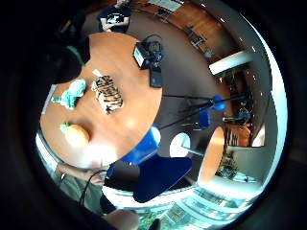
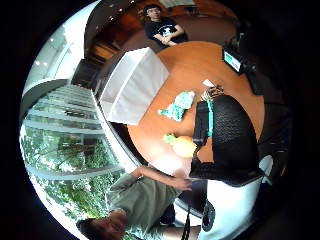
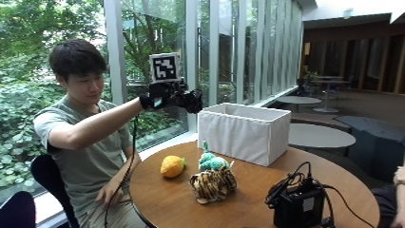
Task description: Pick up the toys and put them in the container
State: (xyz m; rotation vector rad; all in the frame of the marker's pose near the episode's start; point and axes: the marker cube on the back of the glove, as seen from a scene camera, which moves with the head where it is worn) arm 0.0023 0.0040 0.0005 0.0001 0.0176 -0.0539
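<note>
Person: seated at the left edge of the round desk (image 3: 253, 199), right arm raised high; the bare hand rests low at the desk's edge.
Hand (image 3: 169, 100): gloved, held well above the desk and above all the toys, touching none. I cannot tell how its fingers are set; the glove and its fittings hide them. It seems to hold nothing.
Orange toy (image 3: 171, 166): a plush fruit with a green top, lying on the desk nearest the person, so likely the easiest first reach.
Green toy (image 3: 212, 162): a teal plush just beside the striped one, between the fruit and the container.
Tiger toy (image 3: 213, 184): striped plush lying at the desk's middle, touching or nearly touching the green one.
Container (image 3: 244, 130): a white fabric bin, open at the top, standing on the desk's far side beyond the toys; its open mouth allows a drop from above.
Black device (image 3: 297, 205): with cables, at the right of the desk, apart from the toys.
Progress: all three toys lie on the desk, none in the bin, so the picking appears not yet begun.
</note>
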